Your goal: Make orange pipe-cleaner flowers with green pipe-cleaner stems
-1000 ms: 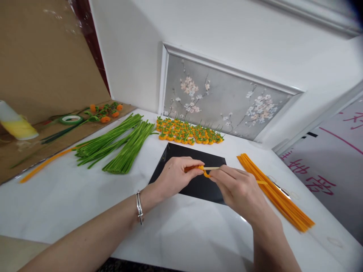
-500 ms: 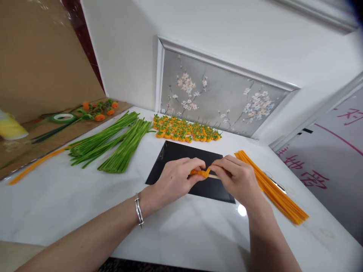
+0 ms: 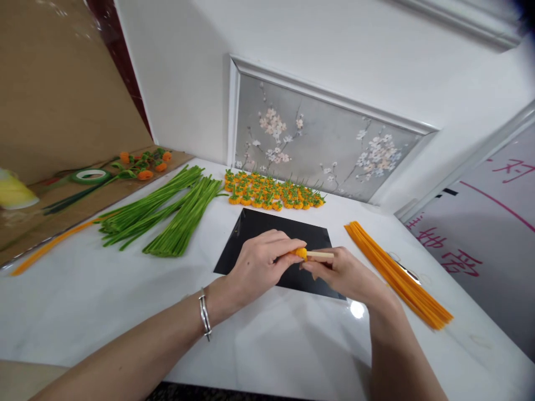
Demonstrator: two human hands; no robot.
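Note:
An orange pipe cleaner [image 3: 301,253] is wound in a small coil around a pale wooden stick [image 3: 321,254]. My left hand [image 3: 264,259] is closed, pinching the coil between thumb and fingers, which cover part of it. My right hand [image 3: 340,270] is closed just below and beside the stick, thumb and fingertips at the coil's right end. The strand's tail is hidden among those fingers. Both hands are held over a black rectangular mat [image 3: 234,245] on the white marbled table.
Green pipe cleaners [image 3: 178,223] lie in bundles on the left, orange pipe cleaners [image 3: 401,278] on the right beside scissors [image 3: 407,270]. Several small orange pumpkin-like pieces [image 3: 271,192] stand at the back. Green tape [image 3: 90,176] and orange flowers [image 3: 146,167] rest on cardboard far left.
My right hand has turned and dropped from above the stick to below it. The raised orange strand is now down against the coil, and more of the stick shows.

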